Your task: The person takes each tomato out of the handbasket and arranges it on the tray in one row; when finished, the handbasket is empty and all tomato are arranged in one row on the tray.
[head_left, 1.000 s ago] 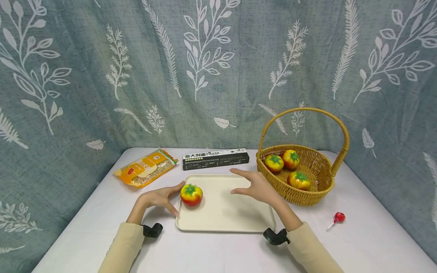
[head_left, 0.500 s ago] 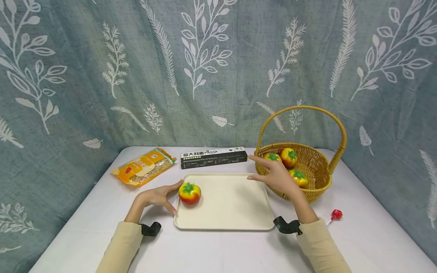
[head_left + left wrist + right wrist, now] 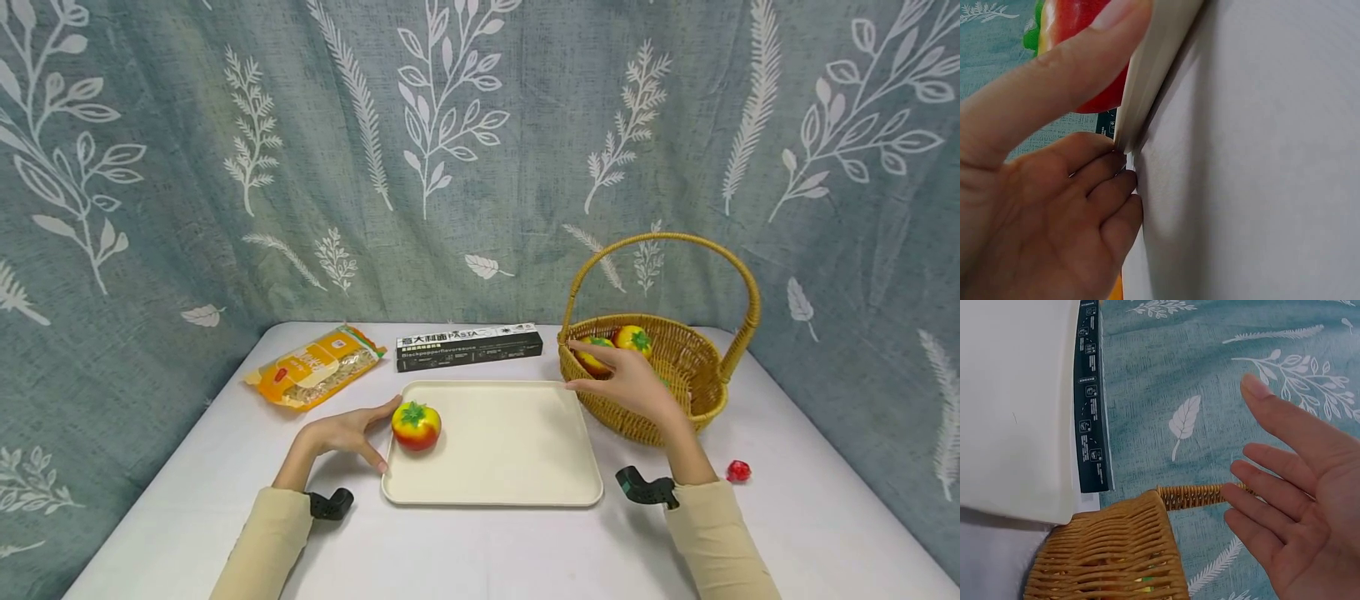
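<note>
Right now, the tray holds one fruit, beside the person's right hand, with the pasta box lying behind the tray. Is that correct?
Not quite: the head view shows the fruit beside the left hand. The tray does hold one fruit, and the pasta box lies behind the tray.

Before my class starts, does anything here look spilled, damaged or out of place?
Nothing looks spilled or damaged. The small red candy seems stray, lying alone in front of the basket; the orange bag lies slanted beside the pasta box.
</note>
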Action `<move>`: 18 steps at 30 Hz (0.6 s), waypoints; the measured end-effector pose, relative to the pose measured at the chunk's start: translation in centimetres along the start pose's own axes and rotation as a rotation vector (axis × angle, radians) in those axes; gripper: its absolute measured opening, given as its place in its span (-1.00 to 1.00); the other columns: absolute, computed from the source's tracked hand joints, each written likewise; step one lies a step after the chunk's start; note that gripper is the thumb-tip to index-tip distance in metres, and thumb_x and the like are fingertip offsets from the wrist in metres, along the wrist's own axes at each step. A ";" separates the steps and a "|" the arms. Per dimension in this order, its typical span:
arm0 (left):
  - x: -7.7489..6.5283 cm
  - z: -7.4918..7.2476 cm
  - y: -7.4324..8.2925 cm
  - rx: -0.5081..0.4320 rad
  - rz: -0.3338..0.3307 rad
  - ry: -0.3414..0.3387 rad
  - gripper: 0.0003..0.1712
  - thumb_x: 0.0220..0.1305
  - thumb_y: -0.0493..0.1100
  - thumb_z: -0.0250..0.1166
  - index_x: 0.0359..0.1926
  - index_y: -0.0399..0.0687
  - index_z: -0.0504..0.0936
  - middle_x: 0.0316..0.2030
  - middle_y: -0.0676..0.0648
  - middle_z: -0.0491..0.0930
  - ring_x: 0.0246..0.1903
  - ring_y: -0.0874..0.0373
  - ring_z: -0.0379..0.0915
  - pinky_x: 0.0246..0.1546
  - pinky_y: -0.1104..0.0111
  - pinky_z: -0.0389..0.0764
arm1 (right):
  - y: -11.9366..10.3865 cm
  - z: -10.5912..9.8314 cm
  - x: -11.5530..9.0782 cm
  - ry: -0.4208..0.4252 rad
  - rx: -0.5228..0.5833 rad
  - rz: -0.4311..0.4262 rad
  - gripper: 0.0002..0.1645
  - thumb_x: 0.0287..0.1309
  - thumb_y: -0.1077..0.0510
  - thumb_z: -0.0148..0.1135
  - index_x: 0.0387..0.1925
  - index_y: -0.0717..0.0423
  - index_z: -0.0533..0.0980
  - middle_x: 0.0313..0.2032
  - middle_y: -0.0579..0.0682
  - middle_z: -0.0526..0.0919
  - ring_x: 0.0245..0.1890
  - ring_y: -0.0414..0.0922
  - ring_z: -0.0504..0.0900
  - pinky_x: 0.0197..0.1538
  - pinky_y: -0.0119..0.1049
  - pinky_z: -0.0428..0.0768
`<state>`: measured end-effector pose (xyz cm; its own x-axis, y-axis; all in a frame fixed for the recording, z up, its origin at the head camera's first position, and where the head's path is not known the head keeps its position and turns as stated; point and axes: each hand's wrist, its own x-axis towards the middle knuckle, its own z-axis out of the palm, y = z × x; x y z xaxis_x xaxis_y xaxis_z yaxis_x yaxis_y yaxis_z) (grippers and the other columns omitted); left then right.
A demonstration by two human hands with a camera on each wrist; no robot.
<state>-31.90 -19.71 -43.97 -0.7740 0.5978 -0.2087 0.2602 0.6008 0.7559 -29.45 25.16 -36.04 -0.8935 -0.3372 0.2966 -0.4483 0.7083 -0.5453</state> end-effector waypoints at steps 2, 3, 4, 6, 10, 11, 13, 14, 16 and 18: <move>0.0 0.0 0.0 0.005 -0.001 0.000 0.37 -0.19 -0.13 0.61 0.50 -0.24 -0.12 0.46 -0.33 -0.12 0.44 -0.24 -0.28 0.39 -0.08 -0.20 | 0.3 -0.2 0.0 -0.009 0.020 0.019 -0.13 0.02 -0.21 0.39 0.34 -0.01 0.37 0.26 0.21 0.42 0.11 0.22 0.51 0.09 0.14 0.50; 0.0 0.0 0.0 0.005 -0.002 0.002 0.37 -0.20 -0.12 0.61 0.50 -0.24 -0.12 0.46 -0.33 -0.12 0.44 -0.24 -0.27 0.39 -0.09 -0.20 | 0.4 -0.2 0.1 -0.011 0.030 0.031 -0.12 0.01 -0.21 0.39 0.34 0.00 0.37 0.27 0.20 0.41 0.23 0.22 0.40 0.15 0.16 0.45; 0.0 0.0 0.0 0.006 -0.008 0.004 0.37 -0.20 -0.12 0.62 0.50 -0.22 -0.11 0.46 -0.32 -0.12 0.44 -0.23 -0.27 0.40 -0.08 -0.20 | 0.6 -0.3 0.0 -0.011 0.036 0.042 -0.10 0.01 -0.24 0.38 0.34 0.01 0.37 0.28 0.19 0.41 0.24 0.21 0.39 0.16 0.16 0.44; 0.1 0.0 0.0 0.009 -0.016 0.009 0.37 -0.20 -0.11 0.62 0.50 -0.20 -0.10 0.47 -0.31 -0.11 0.44 -0.22 -0.26 0.40 -0.07 -0.20 | 0.9 -0.5 -0.1 -0.006 0.046 0.054 -0.11 0.01 -0.24 0.38 0.34 0.02 0.38 0.26 0.19 0.43 0.24 0.20 0.40 0.17 0.16 0.44; 0.1 0.1 -0.2 0.004 -0.016 0.014 0.37 -0.21 -0.13 0.62 0.51 -0.19 -0.09 0.47 -0.30 -0.10 0.44 -0.21 -0.26 0.40 -0.07 -0.19 | 1.6 -1.3 -0.6 0.020 0.031 0.068 -0.15 0.04 -0.23 0.37 0.32 0.02 0.40 0.22 0.20 0.47 0.22 0.20 0.42 0.15 0.16 0.45; 0.1 0.1 -0.2 0.003 -0.015 0.015 0.37 -0.21 -0.13 0.62 0.51 -0.19 -0.09 0.47 -0.30 -0.10 0.44 -0.21 -0.26 0.40 -0.07 -0.19 | 1.8 -1.5 -0.7 0.022 0.033 0.073 -0.16 0.05 -0.22 0.37 0.32 0.03 0.40 0.22 0.22 0.47 0.22 0.21 0.41 0.15 0.16 0.44; 0.1 0.1 -0.2 -0.002 -0.012 0.014 0.37 -0.21 -0.14 0.62 0.50 -0.20 -0.10 0.47 -0.30 -0.10 0.44 -0.21 -0.27 0.40 -0.06 -0.20 | 2.3 -2.1 -0.9 0.028 0.022 0.094 -0.13 0.03 -0.25 0.36 0.33 0.02 0.39 0.23 0.22 0.46 0.23 0.22 0.40 0.16 0.16 0.44; 0.1 0.1 -0.2 -0.004 -0.012 0.012 0.37 -0.20 -0.14 0.62 0.50 -0.20 -0.10 0.47 -0.30 -0.10 0.44 -0.21 -0.27 0.40 -0.06 -0.20 | 2.6 -2.3 -1.1 0.031 0.015 0.106 -0.11 0.02 -0.27 0.35 0.33 0.02 0.38 0.24 0.21 0.45 0.23 0.21 0.40 0.16 0.17 0.43; 0.1 0.1 -0.2 -0.006 -0.011 0.012 0.37 -0.20 -0.15 0.62 0.50 -0.20 -0.10 0.47 -0.30 -0.10 0.44 -0.21 -0.27 0.40 -0.06 -0.20 | 3.1 -2.9 -1.3 0.030 0.023 0.129 -0.08 0.03 -0.29 0.34 0.35 0.04 0.35 0.27 0.22 0.41 0.25 0.23 0.37 0.18 0.18 0.41; 0.1 0.1 -0.2 -0.010 -0.009 0.011 0.36 -0.21 -0.15 0.62 0.50 -0.21 -0.10 0.47 -0.30 -0.10 0.44 -0.21 -0.27 0.40 -0.07 -0.20 | 3.5 -3.4 -1.6 0.032 0.029 0.153 -0.05 0.03 -0.30 0.33 0.37 0.06 0.33 0.30 0.22 0.37 0.26 0.25 0.34 0.20 0.19 0.38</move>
<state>-31.98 -19.70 -44.18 -0.7827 0.5864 -0.2088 0.2473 0.6007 0.7603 -29.50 30.30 -35.76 -0.9505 -0.2065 0.2322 -0.3075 0.7317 -0.6083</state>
